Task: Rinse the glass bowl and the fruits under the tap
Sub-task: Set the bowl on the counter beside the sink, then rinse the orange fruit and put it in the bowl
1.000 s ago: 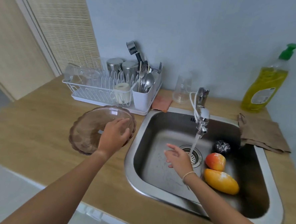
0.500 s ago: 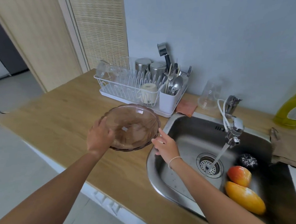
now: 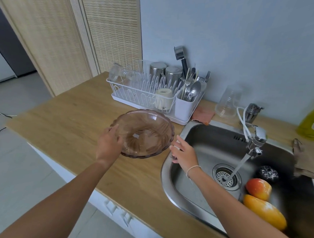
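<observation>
Since 1 second ago the right hand (image 3: 182, 153) has left the tap's stream, reaching open-fingered toward the glass bowl (image 3: 144, 133). The left hand (image 3: 108, 145) grips its near rim, tilted above the desk (image 3: 65, 129). The 2 fruits (image 3: 258, 188) wait unrinsed in the sink (image 3: 197, 134); the bowl likely goes first.

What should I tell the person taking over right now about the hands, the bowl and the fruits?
Left hand grips the near left rim of the glass bowl, which is over the counter.
Right hand is open beside the bowl's right edge, at the sink rim; contact unclear.
Tap is running.
Apple, mango and dark fruit lie in the sink, out of the stream.
Left: rinse bowl, then fruits.
</observation>
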Demonstrator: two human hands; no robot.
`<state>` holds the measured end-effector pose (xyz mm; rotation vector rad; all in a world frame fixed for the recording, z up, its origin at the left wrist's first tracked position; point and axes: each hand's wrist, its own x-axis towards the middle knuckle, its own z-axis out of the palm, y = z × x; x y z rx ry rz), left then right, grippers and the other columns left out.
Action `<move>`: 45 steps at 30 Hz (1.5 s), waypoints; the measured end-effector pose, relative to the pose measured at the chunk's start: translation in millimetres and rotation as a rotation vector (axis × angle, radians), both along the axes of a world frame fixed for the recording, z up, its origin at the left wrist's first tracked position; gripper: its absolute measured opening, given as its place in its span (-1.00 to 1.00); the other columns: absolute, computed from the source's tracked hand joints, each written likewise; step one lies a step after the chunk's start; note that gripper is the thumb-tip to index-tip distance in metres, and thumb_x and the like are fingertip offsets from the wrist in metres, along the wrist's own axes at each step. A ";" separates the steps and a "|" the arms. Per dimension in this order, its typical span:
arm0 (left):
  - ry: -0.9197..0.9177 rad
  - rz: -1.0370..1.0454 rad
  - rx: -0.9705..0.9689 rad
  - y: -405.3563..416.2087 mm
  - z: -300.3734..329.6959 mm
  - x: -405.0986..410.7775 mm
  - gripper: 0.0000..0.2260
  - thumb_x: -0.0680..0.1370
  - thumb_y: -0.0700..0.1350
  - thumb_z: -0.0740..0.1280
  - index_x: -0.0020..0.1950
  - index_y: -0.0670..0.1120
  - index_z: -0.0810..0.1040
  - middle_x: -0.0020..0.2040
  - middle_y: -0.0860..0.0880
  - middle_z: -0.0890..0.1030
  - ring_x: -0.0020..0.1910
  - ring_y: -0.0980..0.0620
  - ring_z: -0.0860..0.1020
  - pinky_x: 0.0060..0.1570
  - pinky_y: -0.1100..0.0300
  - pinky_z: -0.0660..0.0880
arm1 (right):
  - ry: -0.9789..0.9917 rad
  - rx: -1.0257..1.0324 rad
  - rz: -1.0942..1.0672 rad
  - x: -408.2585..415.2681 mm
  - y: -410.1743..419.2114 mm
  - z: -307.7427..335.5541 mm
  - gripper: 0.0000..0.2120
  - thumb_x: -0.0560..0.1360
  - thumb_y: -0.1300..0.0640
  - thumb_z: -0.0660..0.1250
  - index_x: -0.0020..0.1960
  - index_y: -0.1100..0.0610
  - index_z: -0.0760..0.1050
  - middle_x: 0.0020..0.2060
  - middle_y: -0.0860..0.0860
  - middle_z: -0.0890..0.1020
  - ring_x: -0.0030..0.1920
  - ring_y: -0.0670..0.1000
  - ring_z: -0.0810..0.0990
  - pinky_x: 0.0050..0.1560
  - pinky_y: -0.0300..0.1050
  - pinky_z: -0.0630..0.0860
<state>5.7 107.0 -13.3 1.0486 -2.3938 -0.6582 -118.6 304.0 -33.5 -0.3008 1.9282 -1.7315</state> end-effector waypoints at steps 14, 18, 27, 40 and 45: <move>0.137 -0.232 -0.143 112.1 12.2 -37.8 -0.68 0.50 -0.21 0.25 0.25 -0.19 0.51 0.17 -0.17 0.60 0.19 -0.12 0.53 0.27 0.00 0.40 | -0.001 0.078 -0.132 -2.8 131.6 -14.3 -0.51 0.52 0.18 0.28 0.42 0.05 0.27 0.33 0.07 0.46 -0.06 -0.02 0.55 -0.25 -0.21 0.50; 0.096 -0.385 -0.100 146.6 4.2 -54.0 -0.67 0.47 -0.18 0.23 0.22 -0.18 0.55 0.14 -0.15 0.63 0.14 -0.12 0.56 0.21 0.06 0.41 | -0.006 0.097 -0.179 -6.6 158.7 -26.1 -0.55 0.52 0.18 0.27 0.39 0.07 0.32 0.29 0.07 0.49 0.08 0.00 0.52 -0.24 -0.20 0.51; -0.003 -0.741 0.130 268.7 -32.4 -104.6 -0.69 0.50 -0.19 0.28 0.24 -0.12 0.54 0.18 -0.09 0.59 0.18 -0.05 0.52 0.24 0.12 0.40 | -0.035 0.269 -0.408 -20.9 265.2 -28.2 -0.53 0.48 0.16 0.32 0.38 0.08 0.35 0.30 0.11 0.49 0.28 0.08 0.46 0.29 0.11 0.44; -0.325 -1.075 0.356 322.7 -79.5 -144.8 -0.58 0.50 -0.12 0.32 0.37 -0.05 0.40 0.32 -0.06 0.46 0.21 -0.03 0.46 0.23 0.20 0.40 | -0.078 0.710 -0.294 -36.6 286.3 -38.9 -0.47 0.45 0.19 0.32 0.40 0.11 0.31 0.32 0.17 0.46 0.31 0.18 0.44 0.25 -0.06 0.39; -0.458 -1.099 0.435 329.8 -100.4 -159.0 -0.44 0.47 -0.13 0.35 0.45 -0.08 0.27 0.41 -0.15 0.33 0.38 -0.08 0.32 0.38 0.01 0.30 | -0.095 0.848 -0.224 -45.8 285.8 -51.6 -0.52 0.47 0.18 0.29 0.37 0.15 0.33 0.33 0.19 0.44 0.30 0.20 0.44 0.25 -0.05 0.39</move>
